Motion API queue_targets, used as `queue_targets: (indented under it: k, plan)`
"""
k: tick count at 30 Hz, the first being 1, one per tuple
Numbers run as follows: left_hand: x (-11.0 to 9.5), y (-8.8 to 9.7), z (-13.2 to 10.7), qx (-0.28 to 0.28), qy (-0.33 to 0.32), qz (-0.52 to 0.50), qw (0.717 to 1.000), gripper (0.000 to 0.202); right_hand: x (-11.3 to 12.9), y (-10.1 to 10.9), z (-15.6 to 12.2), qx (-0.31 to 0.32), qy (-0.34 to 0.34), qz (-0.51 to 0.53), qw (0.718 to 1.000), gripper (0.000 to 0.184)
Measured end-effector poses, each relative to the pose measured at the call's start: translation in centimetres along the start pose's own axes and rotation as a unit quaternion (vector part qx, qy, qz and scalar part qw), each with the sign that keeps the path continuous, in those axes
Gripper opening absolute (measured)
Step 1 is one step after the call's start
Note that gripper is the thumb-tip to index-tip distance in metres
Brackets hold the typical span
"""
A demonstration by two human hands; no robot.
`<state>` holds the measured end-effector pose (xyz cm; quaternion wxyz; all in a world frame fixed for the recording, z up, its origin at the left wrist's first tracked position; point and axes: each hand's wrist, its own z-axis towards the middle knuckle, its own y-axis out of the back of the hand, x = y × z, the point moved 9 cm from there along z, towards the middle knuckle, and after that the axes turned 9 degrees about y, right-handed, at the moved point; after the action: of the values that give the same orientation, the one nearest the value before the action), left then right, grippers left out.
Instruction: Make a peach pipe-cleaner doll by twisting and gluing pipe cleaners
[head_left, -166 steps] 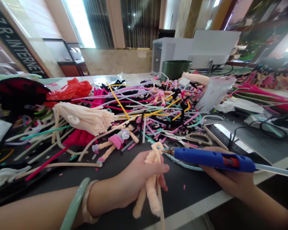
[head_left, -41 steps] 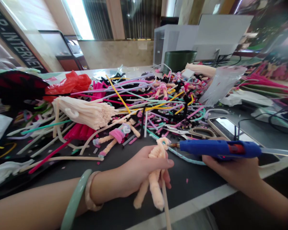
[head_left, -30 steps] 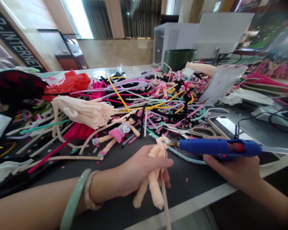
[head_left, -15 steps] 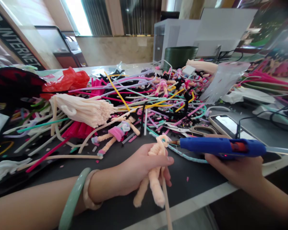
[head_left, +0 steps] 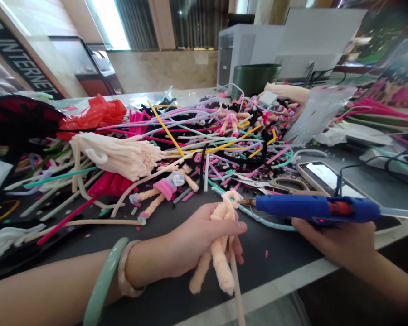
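My left hand (head_left: pixel 200 240) grips a peach pipe-cleaner doll figure (head_left: pixel 218 258) around its middle, with its legs hanging below my fingers and a long peach stem running down past them. A jade bangle (head_left: pixel 104 285) and a pale beaded bracelet (head_left: pixel 125 267) circle my left wrist. My right hand (head_left: pixel 333 240) is closed around a blue hot glue gun (head_left: pixel 313 207), with a glue stick projecting from its rear. The gun's metal nozzle (head_left: pixel 247 202) points at the top of the figure, very close to it. I cannot tell whether it touches.
A dense heap of multicoloured pipe cleaners (head_left: pixel 204 151) covers the dark tabletop. Nearby lie a pink-skirted pipe-cleaner doll (head_left: pixel 165 190), a peach bundle (head_left: pixel 119 156), scissors (head_left: pixel 258 183) and a phone (head_left: pixel 326 177). Cables run behind the phone, and the table's front edge (head_left: pixel 258 285) passes below my hands.
Both hands keep the same hold, and the glue gun's nozzle has stayed by the figure's top. The whole scene has shifted slightly upward in view, and the hands sit a little further right.
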<state>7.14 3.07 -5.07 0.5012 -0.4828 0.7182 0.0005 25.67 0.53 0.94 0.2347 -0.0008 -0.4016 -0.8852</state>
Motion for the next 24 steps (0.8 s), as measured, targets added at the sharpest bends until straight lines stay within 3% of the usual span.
queue_targets:
  k: [10,17,24]
  plan:
    - [0.01,-0.02,0.02,0.006,-0.001,-0.004,1.0,0.015,-0.04,-0.11,-0.12,-0.006,-0.009,0.003,1.0,0.02]
    - [-0.04,-0.04,0.03,0.003,-0.002,-0.002,1.0,0.014,-0.28,-0.22,-0.33,0.008,0.029,-0.025,0.999,0.024]
    - [-0.08,-0.09,-0.01,0.004,0.001,-0.005,1.0,0.014,-0.49,-0.03,-0.54,-0.013,-0.002,0.002,1.0,0.023]
